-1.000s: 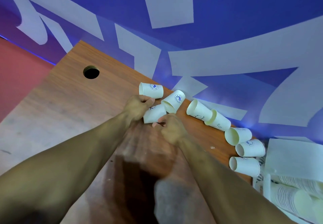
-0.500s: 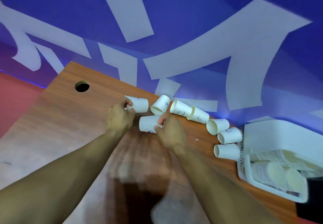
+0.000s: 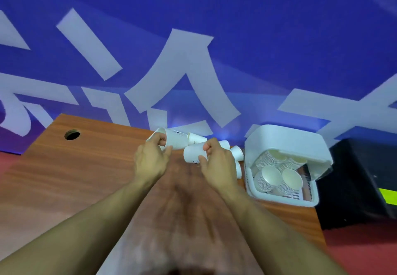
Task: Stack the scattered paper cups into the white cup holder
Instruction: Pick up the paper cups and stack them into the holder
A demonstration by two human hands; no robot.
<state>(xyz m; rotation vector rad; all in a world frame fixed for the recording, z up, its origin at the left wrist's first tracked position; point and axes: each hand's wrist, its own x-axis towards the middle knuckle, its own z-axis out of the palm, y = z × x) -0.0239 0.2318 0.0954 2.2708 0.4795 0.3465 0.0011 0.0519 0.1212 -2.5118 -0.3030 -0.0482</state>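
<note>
At the far edge of the table (image 3: 86, 178), toward 12 o'clock from the person, both hands work close together, each closed around one paper cup. The left hand (image 3: 150, 163) holds a cup (image 3: 175, 140) near its rim, fingers curled over the open mouth, which faces about 9 o'clock; the cup lies on its side with its long axis running from 9 to 3 o'clock. The right hand (image 3: 217, 163) pinches a second cup (image 3: 193, 154) between thumb and fingers; its closed bottom points toward the left hand. The two cups are just beside each other, not yet nested, as far as I can judge.

The white cup holder (image 3: 283, 139) stands at about 3 o'clock from the hands, near the right edge of the table, and the right hand is clearly the nearer one. Inside it several rows of stacked cups (image 3: 268, 178) lie with their mouths toward the person. A few loose cups (image 3: 237, 152) lie between the right hand and the holder, partly hidden.

Both forearms stretch forward, nearly parallel, wrists a little bent inward. The coming move probably needs the cups turned the same way, then carried right.
</note>
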